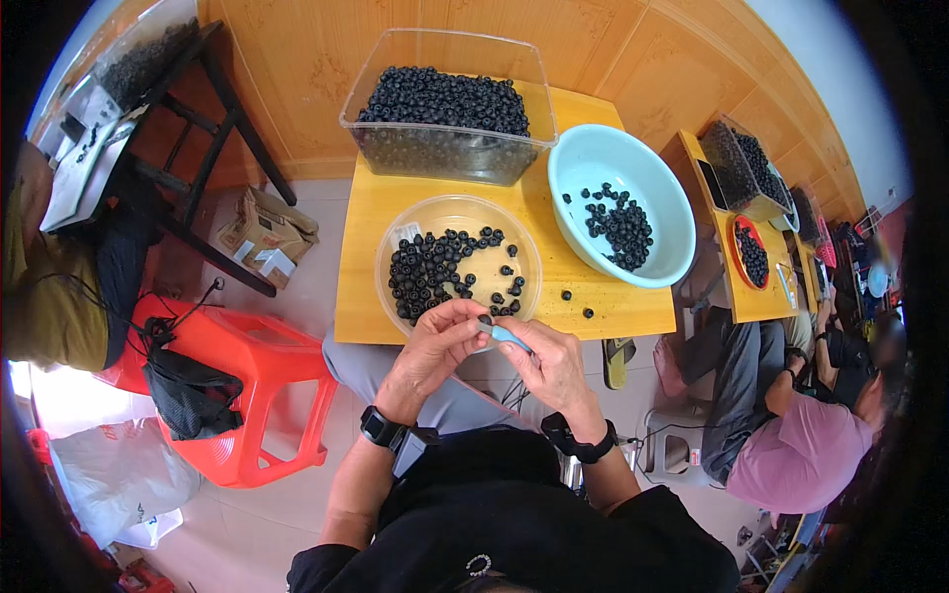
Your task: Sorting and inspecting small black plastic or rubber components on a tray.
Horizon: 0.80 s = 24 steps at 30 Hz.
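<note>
Close together over the near rim of a round clear tub, both my hands meet. My left hand pinches a small round black piece between thumb and fingertips. In my right hand is a small knife with a light blue handle, its short blade against the black piece. Fingers partly cover the contact point. Many similar black pieces, some showing a central hole, lie loose in the tub. To its right, a pale blue basin holds more of them.
A large clear bin, heaped with black pieces, stands at the back of the yellow table. Two loose pieces lie at the table's front right. A red stool is on the left. Other people sit nearby.
</note>
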Motion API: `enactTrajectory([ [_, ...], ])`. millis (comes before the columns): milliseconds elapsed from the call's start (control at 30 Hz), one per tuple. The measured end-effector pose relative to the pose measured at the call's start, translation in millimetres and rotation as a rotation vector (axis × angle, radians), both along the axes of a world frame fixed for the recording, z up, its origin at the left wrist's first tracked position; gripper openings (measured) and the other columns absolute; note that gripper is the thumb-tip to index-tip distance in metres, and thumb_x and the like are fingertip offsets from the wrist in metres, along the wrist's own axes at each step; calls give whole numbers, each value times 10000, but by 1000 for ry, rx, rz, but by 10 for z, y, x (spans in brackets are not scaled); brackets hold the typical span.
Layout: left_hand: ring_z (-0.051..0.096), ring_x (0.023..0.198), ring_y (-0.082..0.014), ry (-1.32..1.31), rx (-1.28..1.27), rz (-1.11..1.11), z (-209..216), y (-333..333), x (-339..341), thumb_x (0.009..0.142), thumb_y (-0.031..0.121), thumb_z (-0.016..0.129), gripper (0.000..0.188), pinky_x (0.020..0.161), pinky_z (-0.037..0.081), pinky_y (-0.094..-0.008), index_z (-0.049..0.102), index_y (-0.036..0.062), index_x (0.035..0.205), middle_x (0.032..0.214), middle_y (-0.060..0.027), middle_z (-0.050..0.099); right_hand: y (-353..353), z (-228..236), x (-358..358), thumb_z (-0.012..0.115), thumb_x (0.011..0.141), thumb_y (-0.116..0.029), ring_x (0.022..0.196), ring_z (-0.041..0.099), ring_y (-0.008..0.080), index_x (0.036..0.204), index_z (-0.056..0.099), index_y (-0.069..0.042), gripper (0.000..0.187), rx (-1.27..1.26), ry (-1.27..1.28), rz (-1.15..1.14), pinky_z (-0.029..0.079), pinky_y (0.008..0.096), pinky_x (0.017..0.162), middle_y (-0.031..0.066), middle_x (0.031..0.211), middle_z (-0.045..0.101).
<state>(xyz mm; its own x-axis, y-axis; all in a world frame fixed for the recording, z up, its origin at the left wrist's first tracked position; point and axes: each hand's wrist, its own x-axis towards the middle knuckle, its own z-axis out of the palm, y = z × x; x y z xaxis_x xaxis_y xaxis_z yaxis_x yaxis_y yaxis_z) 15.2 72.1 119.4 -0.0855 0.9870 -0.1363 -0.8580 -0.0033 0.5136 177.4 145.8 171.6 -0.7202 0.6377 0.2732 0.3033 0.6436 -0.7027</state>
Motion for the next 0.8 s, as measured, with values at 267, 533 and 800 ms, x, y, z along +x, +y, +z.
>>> enactTrajectory([
  [267, 608, 803, -115, -38, 27, -13, 9, -20, -5, 865, 48, 597, 137, 744, 513, -233, 585, 25, 999, 924, -59, 626, -5, 12, 9, 637, 822, -164, 572, 607, 249, 1033, 628, -65, 233, -7, -5, 1, 469, 334, 510, 108, 733, 623],
  [533, 609, 758, -126, -81, 30, -56, 6, -19, -24, 852, 40, 610, 92, 719, 515, -237, 582, 25, 938, 885, -62, 624, 28, -46, 15, 642, 812, -155, 567, 599, 247, 1020, 638, -70, 225, 4, 64, 34, 462, 331, 503, 105, 725, 624],
  [800, 597, 717, -142, -75, 8, 6, 15, -36, -73, 834, 32, 629, 63, 670, 508, -260, 595, 34, 887, 867, -86, 628, 76, -119, -54, 638, 805, -135, 586, 607, 264, 1006, 641, -64, 213, 54, 111, 46, 476, 333, 520, 113, 726, 624],
])
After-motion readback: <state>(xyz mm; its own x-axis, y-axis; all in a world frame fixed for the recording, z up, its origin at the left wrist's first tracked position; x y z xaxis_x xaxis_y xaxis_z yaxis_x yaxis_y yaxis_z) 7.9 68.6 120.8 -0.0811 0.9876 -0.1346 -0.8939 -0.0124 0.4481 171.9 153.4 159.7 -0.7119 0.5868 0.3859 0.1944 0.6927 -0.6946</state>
